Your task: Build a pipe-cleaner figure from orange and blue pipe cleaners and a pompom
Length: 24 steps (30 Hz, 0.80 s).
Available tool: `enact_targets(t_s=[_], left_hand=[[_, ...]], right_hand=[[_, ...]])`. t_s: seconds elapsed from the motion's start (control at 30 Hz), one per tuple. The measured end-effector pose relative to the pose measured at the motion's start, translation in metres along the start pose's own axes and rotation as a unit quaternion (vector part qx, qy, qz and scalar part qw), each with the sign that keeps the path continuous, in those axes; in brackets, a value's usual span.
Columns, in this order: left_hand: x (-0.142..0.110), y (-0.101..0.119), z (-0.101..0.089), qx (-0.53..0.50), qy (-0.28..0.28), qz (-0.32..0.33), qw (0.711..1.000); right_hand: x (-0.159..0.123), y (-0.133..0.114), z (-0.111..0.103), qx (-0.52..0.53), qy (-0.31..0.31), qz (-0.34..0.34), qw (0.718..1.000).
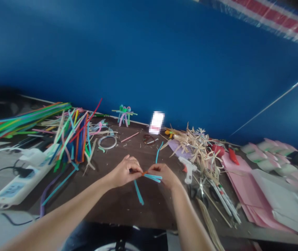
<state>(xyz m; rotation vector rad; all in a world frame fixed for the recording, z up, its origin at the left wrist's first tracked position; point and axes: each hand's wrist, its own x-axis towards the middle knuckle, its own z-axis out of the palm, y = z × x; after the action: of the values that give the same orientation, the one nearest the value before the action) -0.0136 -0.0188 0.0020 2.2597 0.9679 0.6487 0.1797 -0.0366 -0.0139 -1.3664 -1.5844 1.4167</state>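
Over the middle of the dark table, my left hand (128,170) and my right hand (165,175) almost meet, both closed in a pinch. Between the fingertips shows a small orange piece of pipe cleaner (144,173), gripped from either side. Light-blue pipe cleaners (153,178) run from it under my right fingers. One blue length hangs down (139,194) beneath my left fingertips, and another blue end (159,152) sticks up behind my right hand. How the pieces join is hidden by the fingers.
Loose pipe cleaners (79,139) and a white power strip (23,184) lie left. A pipe-cleaner figure (124,115) and a bright phone screen (157,122) stand at the back. Rightward are a glue gun (189,170), scissors (201,190), dried strips (196,141) and pink sheets (243,188).
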Motion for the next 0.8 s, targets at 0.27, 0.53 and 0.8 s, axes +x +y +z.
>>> enact_targets(t_s=[0.27, 0.53, 0.8], left_hand=[[0.002, -0.017, 0.018, -0.022, 0.109, -0.089, 0.99], [0.003, -0.014, 0.021, -0.058, 0.082, -0.138, 0.985], [0.002, -0.031, 0.014, -0.049, 0.254, -0.162, 0.952]], right_hand=[[0.0, 0.018, 0.041, 0.098, 0.078, 0.013, 0.992], [0.007, 0.018, 0.053, 0.168, 0.212, 0.042, 0.962], [0.018, 0.03, 0.049, 0.191, 0.235, 0.047, 0.952]])
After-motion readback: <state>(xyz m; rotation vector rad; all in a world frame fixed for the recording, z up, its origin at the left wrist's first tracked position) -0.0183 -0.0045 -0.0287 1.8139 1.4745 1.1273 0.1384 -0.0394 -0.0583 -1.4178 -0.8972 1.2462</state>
